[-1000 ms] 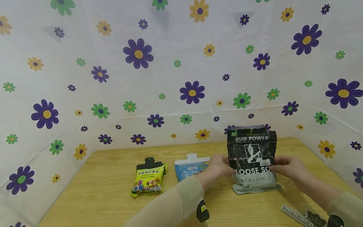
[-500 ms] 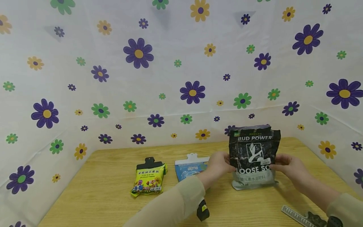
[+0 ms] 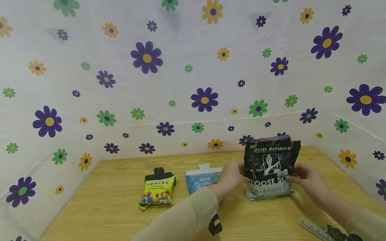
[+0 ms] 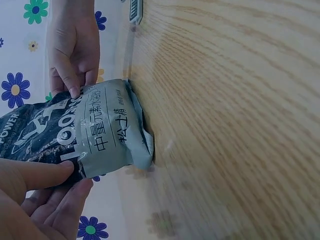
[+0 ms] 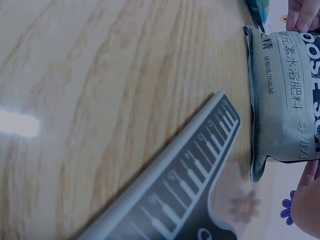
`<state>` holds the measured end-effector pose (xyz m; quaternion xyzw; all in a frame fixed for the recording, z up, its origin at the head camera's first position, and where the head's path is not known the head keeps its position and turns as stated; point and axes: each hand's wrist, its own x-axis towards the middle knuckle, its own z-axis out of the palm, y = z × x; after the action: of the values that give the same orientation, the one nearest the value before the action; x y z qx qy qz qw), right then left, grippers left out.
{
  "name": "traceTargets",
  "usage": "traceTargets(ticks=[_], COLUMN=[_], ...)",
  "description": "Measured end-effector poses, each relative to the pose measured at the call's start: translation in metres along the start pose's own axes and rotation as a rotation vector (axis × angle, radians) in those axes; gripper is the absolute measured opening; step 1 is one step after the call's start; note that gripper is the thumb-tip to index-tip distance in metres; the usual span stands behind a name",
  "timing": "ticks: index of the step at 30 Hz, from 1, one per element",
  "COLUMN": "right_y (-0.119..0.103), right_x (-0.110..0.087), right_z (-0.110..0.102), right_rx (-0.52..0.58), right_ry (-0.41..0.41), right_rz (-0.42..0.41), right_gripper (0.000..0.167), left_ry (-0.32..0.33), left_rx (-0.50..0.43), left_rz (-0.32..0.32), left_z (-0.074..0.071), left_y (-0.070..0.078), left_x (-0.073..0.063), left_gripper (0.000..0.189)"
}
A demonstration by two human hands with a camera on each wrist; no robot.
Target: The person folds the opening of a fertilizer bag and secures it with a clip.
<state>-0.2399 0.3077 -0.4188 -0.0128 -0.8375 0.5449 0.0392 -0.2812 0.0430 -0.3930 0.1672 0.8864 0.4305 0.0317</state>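
A black and silver-grey fertiliser bag (image 3: 269, 167), printed "BUD POWER", stands upright on the table with its top leaning slightly right. My left hand (image 3: 233, 175) holds its left side edge, thumb in front and fingers behind. On the opposite edge my right hand (image 3: 307, 177) pinches the bag, thumb on the front face. The left wrist view shows both thumbs on the bag (image 4: 102, 120) near its mid-height, and its bottom end close to the wood. Near my right forearm lies a loose bag clip (image 3: 322, 229) with key-like white markings; the right wrist view shows this clip (image 5: 185, 180) large.
A yellow fertiliser packet (image 3: 158, 190) with a black clip (image 3: 158, 173) lies left of centre. Beside it is a blue packet (image 3: 200, 180) with a white clip (image 3: 203, 168), partly behind my left arm. Flower-printed white sheeting (image 3: 181, 83) encloses the wooden table (image 3: 102, 201).
Both hands have shifted the bag slightly right and a little farther back. It leans more to the right now. The clipped packets and loose clip stay put.
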Motion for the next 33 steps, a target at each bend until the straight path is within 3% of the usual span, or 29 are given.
traceTargets(ticks=[14,19,26,33], right_y=[0.005,0.006,0.004,0.001], right_x=[-0.005,-0.006,-0.005,-0.008], right_z=[0.003,0.003,0.003,0.003], right_rx=[0.006,-0.005,-0.054,-0.083], right_ry=[0.028,0.035,0.046,0.052], right_rz=[-0.031,-0.041,-0.032,-0.036], right_gripper=[0.019,0.027,0.059,0.058], left_ry=[0.010,0.015,0.038,0.045], left_rx=[0.074,0.130,0.247,0.243], left_rz=[0.094,0.119,0.143,0.152], left_z=[0.000,0.001,0.000,-0.003], left_y=[-0.003,-0.004,0.000,0.004], left_x=[-0.005,-0.007,-0.010,-0.012], left_gripper=[0.012,0.011,0.016,0.012])
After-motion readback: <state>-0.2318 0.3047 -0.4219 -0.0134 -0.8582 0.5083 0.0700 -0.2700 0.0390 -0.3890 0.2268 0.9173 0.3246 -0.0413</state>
